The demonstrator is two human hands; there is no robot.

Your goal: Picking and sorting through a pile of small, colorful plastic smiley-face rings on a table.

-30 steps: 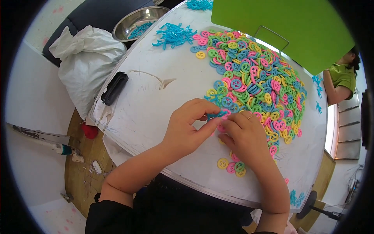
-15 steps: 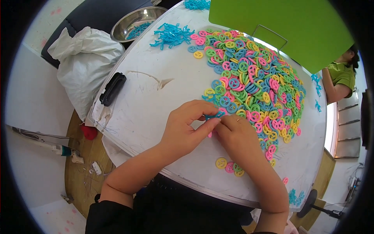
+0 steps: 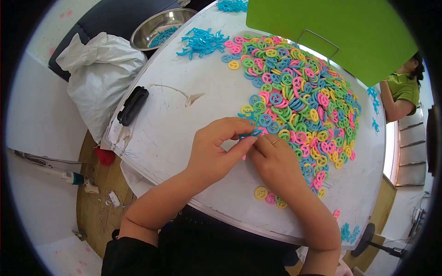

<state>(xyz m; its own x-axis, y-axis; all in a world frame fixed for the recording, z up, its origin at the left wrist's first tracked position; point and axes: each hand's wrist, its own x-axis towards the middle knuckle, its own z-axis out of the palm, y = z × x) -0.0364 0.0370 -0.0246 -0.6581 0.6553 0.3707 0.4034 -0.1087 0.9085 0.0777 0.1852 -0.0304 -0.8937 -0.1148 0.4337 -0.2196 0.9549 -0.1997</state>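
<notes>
My left hand (image 3: 216, 149) pinches a small blue branching plastic piece (image 3: 251, 134) between thumb and forefinger. Close against it, my right hand (image 3: 275, 161) has its fingers bent in at the same spot; what they grip is mostly hidden. A bit of pink shows just below the left thumb tip. Beyond the fingers spreads a large heap of small plastic wheels (image 3: 299, 99) in pink, yellow, green and blue. Another blue piece (image 3: 246, 115) lies on the heap's near left edge, just past my left fingers. A yellow wheel (image 3: 261, 192) and a few others rest beside my right forearm.
On the white table (image 3: 184, 133) a pile of blue pieces (image 3: 202, 42) lies at the far left. A steel bowl (image 3: 138, 39) holds more, beside a white sack (image 3: 103, 69). A green board (image 3: 331, 32) stands behind the heap; another person (image 3: 400, 94) sits at far right.
Both hands have shifted very slightly left, still together. The blue piece remains in the left fingers, and the right hand has turned a little.
</notes>
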